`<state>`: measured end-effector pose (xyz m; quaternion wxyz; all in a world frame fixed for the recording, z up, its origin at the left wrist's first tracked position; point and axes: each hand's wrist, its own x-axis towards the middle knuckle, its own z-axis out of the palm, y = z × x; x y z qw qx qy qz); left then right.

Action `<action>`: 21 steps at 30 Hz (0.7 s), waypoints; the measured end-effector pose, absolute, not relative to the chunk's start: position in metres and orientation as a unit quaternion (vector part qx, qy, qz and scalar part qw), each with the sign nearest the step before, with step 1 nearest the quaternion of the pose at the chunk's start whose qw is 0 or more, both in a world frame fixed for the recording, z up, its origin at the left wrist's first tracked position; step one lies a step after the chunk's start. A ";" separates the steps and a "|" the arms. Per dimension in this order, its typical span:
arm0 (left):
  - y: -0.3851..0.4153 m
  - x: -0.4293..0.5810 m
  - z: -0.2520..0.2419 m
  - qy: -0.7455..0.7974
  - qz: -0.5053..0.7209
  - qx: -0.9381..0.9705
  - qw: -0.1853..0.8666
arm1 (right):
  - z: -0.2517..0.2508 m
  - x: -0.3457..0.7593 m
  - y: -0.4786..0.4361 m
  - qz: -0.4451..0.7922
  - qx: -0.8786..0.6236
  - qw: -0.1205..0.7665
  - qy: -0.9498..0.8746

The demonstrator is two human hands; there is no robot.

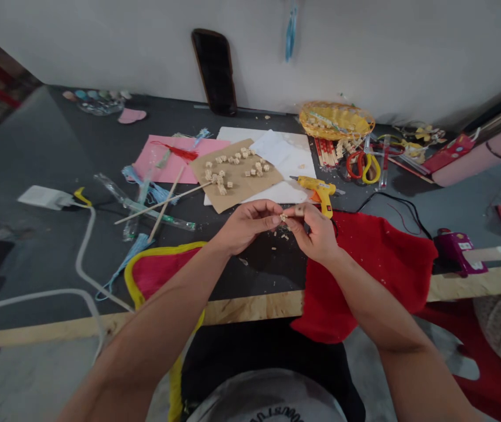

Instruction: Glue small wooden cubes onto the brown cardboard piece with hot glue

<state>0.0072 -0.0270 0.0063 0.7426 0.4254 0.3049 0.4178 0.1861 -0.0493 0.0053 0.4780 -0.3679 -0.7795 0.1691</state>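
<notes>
Wooden bead (283,217), small and pale, sits pinched between the fingertips of the left hand (248,223) and the right hand (316,231), both curled closed around it above the dark table (34,176), near the yellow glue gun (319,191) and red cloth (377,258).

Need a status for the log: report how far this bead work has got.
Done: nothing finished is visible. In hand: left hand and right hand pinch one small wooden bead together. Left: many beads lie loose on the cardboard sheet; the glue gun lies unused.
</notes>
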 end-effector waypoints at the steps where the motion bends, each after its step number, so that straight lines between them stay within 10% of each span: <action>1: -0.027 0.007 0.006 0.305 0.412 0.431 0.743 | 0.005 0.186 -0.049 0.169 -0.366 0.478 -0.780; 21: -0.026 0.005 0.000 0.320 0.405 0.480 0.709 | 0.002 0.188 -0.048 0.154 -0.363 0.464 -0.793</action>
